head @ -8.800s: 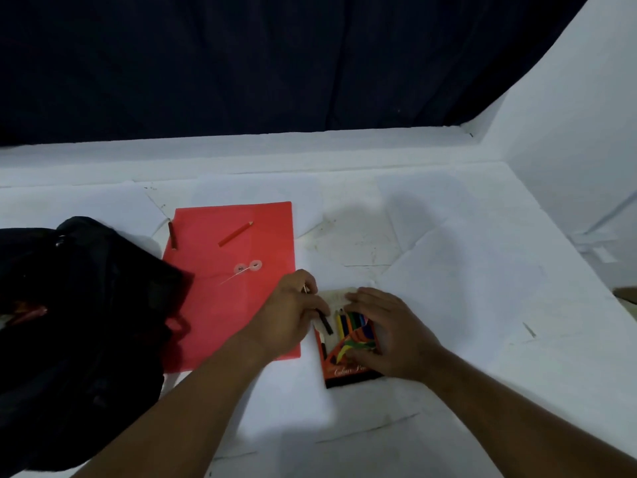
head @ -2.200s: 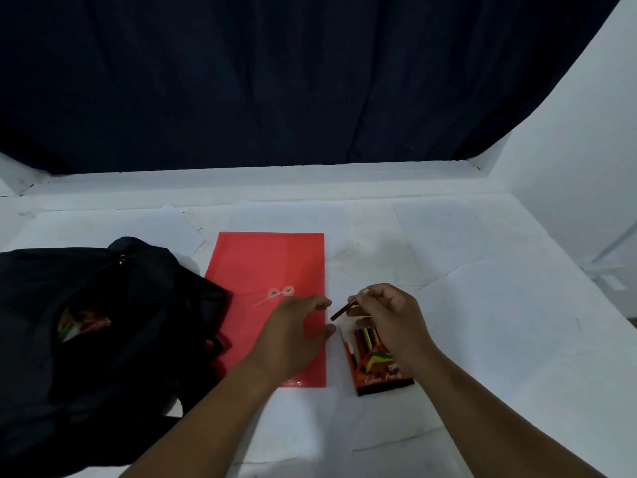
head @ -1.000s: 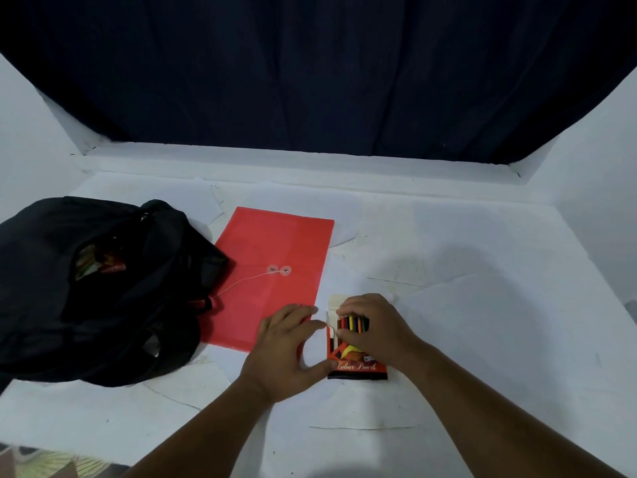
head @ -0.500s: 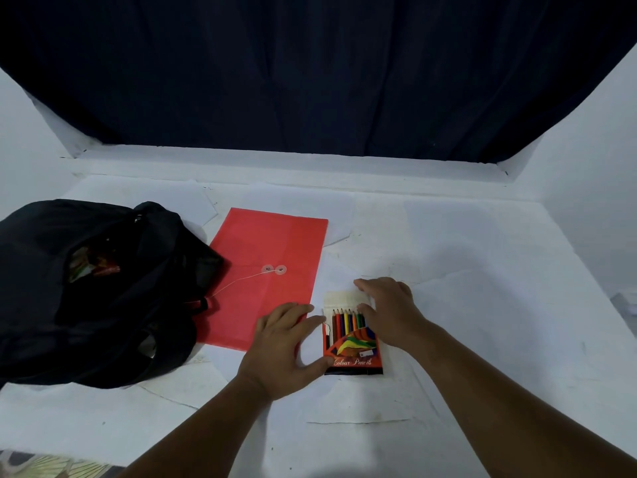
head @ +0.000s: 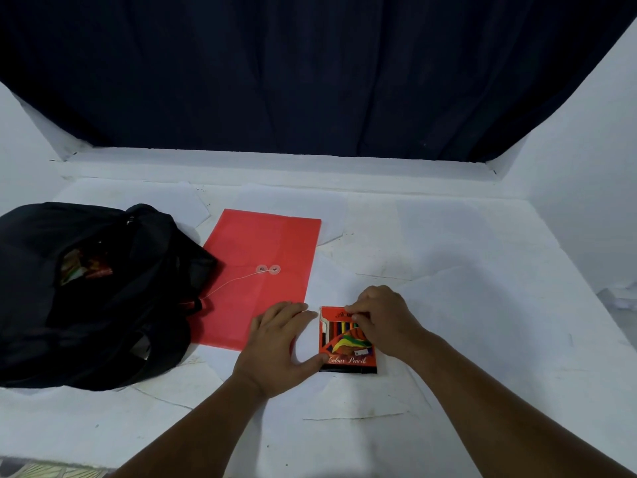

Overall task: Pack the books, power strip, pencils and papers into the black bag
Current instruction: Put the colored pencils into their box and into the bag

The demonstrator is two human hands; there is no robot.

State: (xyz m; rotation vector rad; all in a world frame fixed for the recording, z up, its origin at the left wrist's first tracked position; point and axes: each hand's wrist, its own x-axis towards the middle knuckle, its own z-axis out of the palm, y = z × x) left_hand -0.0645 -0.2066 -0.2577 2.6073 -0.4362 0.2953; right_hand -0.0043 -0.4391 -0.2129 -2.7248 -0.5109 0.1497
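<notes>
- The pencil box [head: 348,343] lay flat on the white bench [head: 465,305], just right of the red envelope [head: 262,270].
- The right hand [head: 382,319] pinched the box's top flap.
- The left hand [head: 279,343], fingers straight, braced the box's left edge.
- The black bag [head: 86,291] sat open at the left.

White table [head: 482,270]: bag [head: 86,305], folder [head: 262,243], pencil box [head: 348,357]

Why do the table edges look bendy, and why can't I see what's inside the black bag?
In the head view, the wide lens curves the white table and walls towards the picture's edges. The black bag is dark on dark, so only a colourful scrap shows in its opening. Both hands cast soft shadows beside the pencil box, whose lettering stays readable.
</notes>
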